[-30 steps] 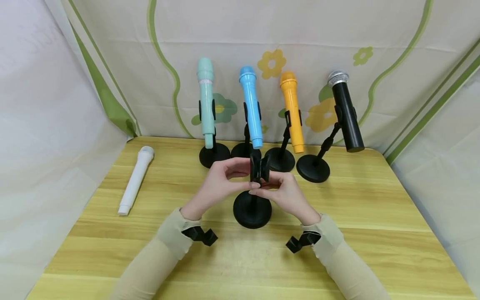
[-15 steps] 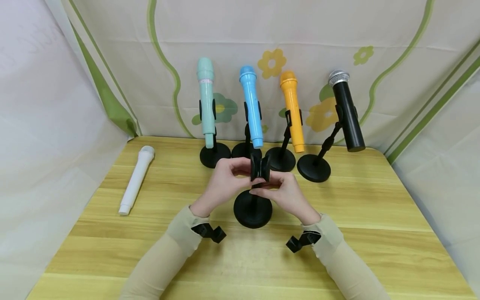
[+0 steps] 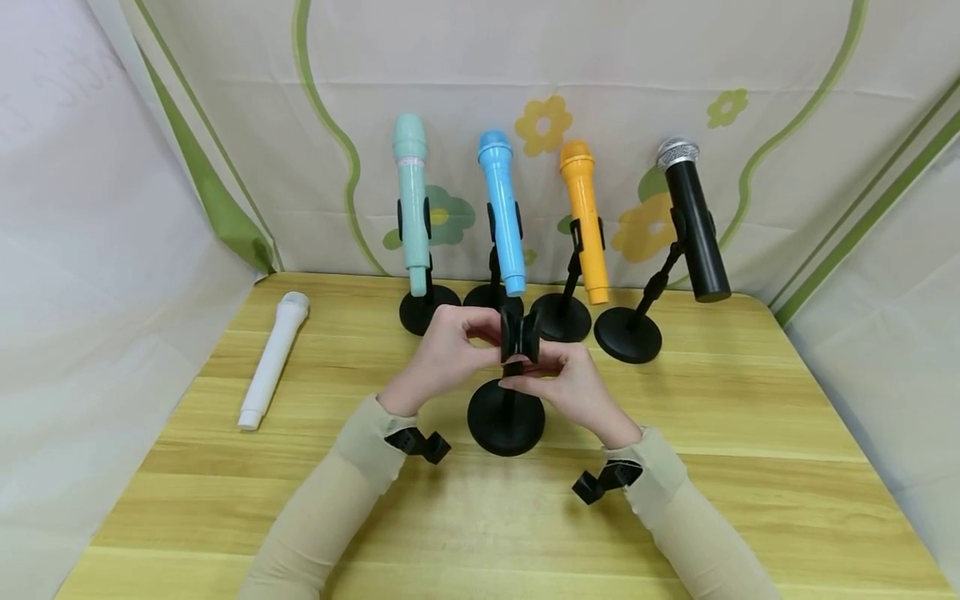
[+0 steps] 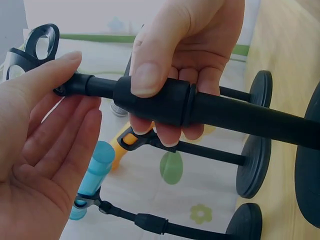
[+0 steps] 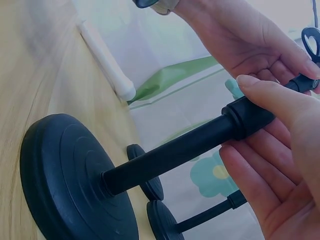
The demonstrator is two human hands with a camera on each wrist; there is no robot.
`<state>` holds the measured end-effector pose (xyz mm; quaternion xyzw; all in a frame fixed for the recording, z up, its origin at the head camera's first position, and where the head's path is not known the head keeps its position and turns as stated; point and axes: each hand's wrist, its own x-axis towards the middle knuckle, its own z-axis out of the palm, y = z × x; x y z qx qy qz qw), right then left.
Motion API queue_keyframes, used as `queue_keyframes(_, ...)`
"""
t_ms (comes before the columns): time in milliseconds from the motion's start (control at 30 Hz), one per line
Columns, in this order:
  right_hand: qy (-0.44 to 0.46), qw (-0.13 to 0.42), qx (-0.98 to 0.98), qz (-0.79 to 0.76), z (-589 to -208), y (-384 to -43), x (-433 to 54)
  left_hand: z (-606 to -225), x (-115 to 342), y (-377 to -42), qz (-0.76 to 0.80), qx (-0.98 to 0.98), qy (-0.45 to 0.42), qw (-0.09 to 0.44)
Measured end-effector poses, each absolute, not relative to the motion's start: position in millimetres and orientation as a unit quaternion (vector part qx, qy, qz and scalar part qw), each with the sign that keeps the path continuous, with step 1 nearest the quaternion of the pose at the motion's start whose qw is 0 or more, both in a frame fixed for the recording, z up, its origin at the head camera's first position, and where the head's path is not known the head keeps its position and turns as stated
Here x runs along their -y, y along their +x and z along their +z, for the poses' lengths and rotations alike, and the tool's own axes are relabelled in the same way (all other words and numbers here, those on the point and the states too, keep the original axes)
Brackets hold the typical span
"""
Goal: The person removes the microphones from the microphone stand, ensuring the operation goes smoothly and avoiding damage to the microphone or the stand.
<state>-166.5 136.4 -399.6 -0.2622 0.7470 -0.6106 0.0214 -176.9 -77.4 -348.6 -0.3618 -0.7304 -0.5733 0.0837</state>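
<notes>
A black desktop microphone stand (image 3: 506,429) is upright on the wooden table in front of me, with its forked clip (image 3: 520,337) at the top holding no microphone. My left hand (image 3: 450,350) pinches the stand just below the clip, thumb on one side and fingers on the other, as the left wrist view shows. Lower down, my right hand (image 3: 577,387) grips the thick collar (image 5: 245,117) of the pole between thumb and fingers. A white microphone (image 3: 273,362) lies on the table to the left, apart from both hands.
Behind the hands, a row of black stands holds a mint green microphone (image 3: 412,204), a blue one (image 3: 502,212), an orange one (image 3: 585,221) and a black one with a silver head (image 3: 693,221). A patterned curtain (image 3: 600,50) hangs at the table's back edge.
My left hand has moved a little right, then slightly up at the clip, its thumb shifting off the pole's front. The right hand and the stand's base stay in place.
</notes>
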Motion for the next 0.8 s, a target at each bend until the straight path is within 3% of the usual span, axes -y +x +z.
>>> queue_keyframes(800,-0.253,0.044,-0.729,-0.634,-404.3,-169.0,-136.8,-351.9,77.4,-181.1,-0.569,0.723,-0.382,0.085)
